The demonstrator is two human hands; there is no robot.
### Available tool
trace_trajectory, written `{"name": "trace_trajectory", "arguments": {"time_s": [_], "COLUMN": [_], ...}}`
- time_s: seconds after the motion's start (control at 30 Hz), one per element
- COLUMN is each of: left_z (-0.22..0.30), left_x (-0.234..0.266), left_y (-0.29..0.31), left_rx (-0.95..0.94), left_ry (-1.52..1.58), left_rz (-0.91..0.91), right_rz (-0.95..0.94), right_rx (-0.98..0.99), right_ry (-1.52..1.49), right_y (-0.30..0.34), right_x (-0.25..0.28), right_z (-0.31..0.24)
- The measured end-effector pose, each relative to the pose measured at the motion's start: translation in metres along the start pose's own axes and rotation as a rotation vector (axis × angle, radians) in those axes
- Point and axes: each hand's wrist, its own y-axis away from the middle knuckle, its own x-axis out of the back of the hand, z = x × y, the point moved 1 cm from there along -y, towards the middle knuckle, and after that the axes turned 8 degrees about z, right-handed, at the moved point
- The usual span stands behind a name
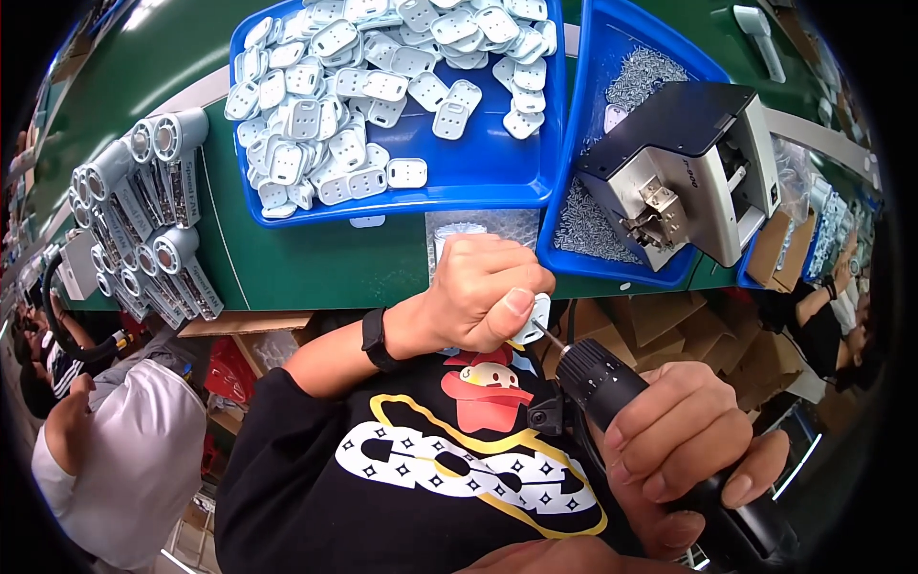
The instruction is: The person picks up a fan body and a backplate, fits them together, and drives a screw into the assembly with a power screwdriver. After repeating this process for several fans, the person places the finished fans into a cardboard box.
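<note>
White plastic part (534, 320) sits pinched in the left hand (488, 292), at the middle of the scene, its edge poking out past the thumb; the right hand (684, 445) is wrapped around a black electric screwdriver (602, 383) whose thin bit points at it. What worries me, watching remotely, is that bit skidding off smooth plastic — a slanted approach or a loose pinch would do it — and catching the thumb just beside it. Too much torque might also crack the part, I judge. The fingers cover most of it, so I can't be sure whether the tip touches. Farther off, a glossy blue tray (478, 172) holds a heap of pale, flat plates (384, 86), round-cornered and pierced with small holes. To its right, a second blue tray (612, 272) carries shiny metal screws (588, 230), partly hidden by a boxy, black-topped machine (669, 134). Smooth grey round-headed housings (177, 139) lie in rows on the left.
</note>
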Motion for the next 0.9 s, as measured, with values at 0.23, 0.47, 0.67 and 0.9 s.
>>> {"name": "trace_trajectory", "arguments": {"time_s": [0.23,0.47,0.67,0.9], "left_z": [-0.002,-0.002,0.003,-0.002], "left_x": [0.0,-0.002,-0.005,-0.004], "left_y": [-0.004,0.002,-0.004,0.001], "left_rx": [-0.019,-0.012,-0.005,-0.01], "left_ry": [0.005,-0.027,-0.017,-0.022], "left_rz": [-0.014,-0.017,-0.044,-0.015], "right_rz": [0.006,0.167,0.376,0.252], "right_rx": [0.089,0.132,0.14,0.017], "right_ry": [-0.005,0.07,0.545,-0.021], "right_y": [0.007,0.006,-0.033,0.0], "right_x": [-0.001,0.008,0.062,0.016], "right_z": [0.007,-0.002,0.053,0.007]}}
